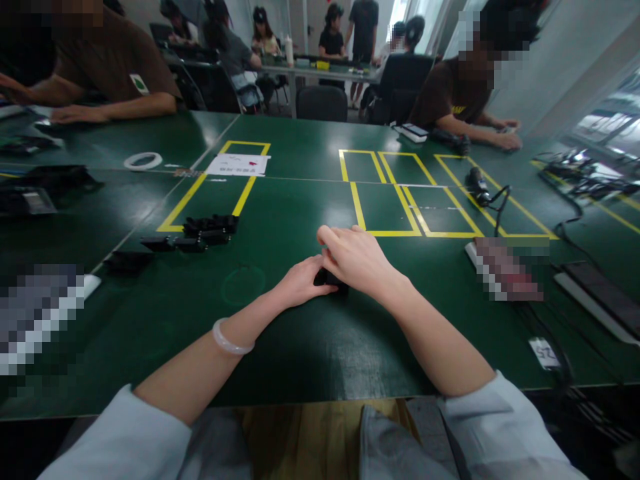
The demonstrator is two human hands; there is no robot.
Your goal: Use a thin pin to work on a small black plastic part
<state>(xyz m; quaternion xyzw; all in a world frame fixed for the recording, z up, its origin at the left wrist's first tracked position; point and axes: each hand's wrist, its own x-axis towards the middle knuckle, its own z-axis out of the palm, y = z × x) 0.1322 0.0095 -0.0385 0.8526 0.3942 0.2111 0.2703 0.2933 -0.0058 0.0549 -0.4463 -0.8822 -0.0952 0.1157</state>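
Observation:
A small black part (340, 283) is on the green table (300, 347) in front of me, mostly covered by my hands. My left hand (300, 283), below a pale bangle (233, 340), has its thumb and fingers closed around the part's left side. Over the top of it bends my right hand (357, 257), its fingers curled in a pinch. What those right fingertips hold, if anything, is hidden. Left of my hands, several similar-looking black parts (210, 233) lie in a group.
Yellow tape outlines (393, 233) mark the table. A paper sheet (237, 165) and a white ring (143, 161) lie at far left. To the right are a black cabled device (477, 187), a blurred-out phone-like slab (505, 270) and cables (550, 333). Co-workers sit across the table.

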